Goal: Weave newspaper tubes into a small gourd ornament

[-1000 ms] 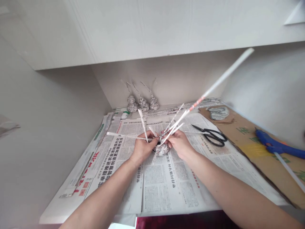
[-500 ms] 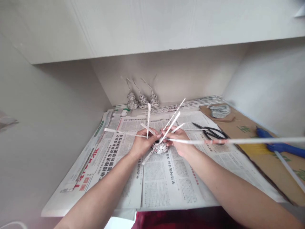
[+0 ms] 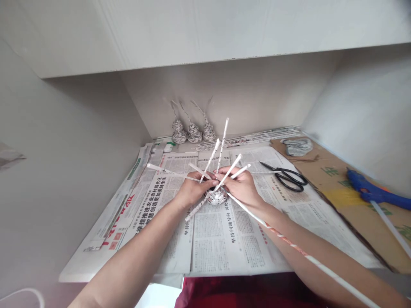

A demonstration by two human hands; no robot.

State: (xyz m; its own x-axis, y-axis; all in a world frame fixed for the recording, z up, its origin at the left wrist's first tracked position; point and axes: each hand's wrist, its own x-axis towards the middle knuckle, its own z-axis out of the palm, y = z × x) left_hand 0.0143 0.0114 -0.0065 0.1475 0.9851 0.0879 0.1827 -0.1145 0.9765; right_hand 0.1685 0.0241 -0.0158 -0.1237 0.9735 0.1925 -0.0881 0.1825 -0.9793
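Between my two hands is a small round weave of rolled newspaper (image 3: 217,197), its paper spokes sticking out in several directions. My left hand (image 3: 192,188) grips the left side of the weave, fingers closed at its rim among the spokes. On the other side, my right hand (image 3: 240,186) pinches the rim and spokes. One long paper tube (image 3: 284,240), white with an orange stretch, runs from the weave over my right forearm toward the lower right. My fingertips are partly hidden behind the spokes.
Newspaper sheets (image 3: 221,248) cover the table. Three gourd-shaped paper weaves (image 3: 194,133) stand at the back, beside a bundle of paper tubes (image 3: 257,137). Black scissors (image 3: 289,179) lie to the right. A blue glue gun (image 3: 369,188) and a crumpled grey cloth (image 3: 298,146) rest on cardboard (image 3: 340,205).
The long tube has swung down from nearly level to a slant across my right forearm. Some upper spokes have shifted their angle. Both hands stay at the weave.
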